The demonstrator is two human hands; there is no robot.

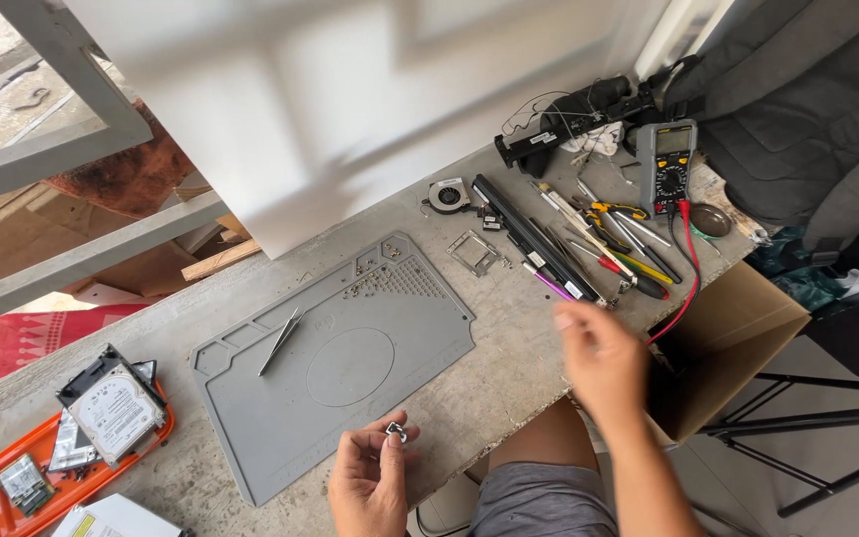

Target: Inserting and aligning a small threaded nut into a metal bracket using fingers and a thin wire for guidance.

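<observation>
head view: left hand (370,477) pinches small metal part (396,432); right hand (601,358) blurred, open.

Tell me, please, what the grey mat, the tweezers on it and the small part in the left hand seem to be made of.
The grey mat looks like matte silicone or rubber: dull surface, moulded compartments. The tweezers seem to be bare metal, thin and shiny. The small part pinched in the left hand glints like metal, but it is too small to be sure.
</observation>
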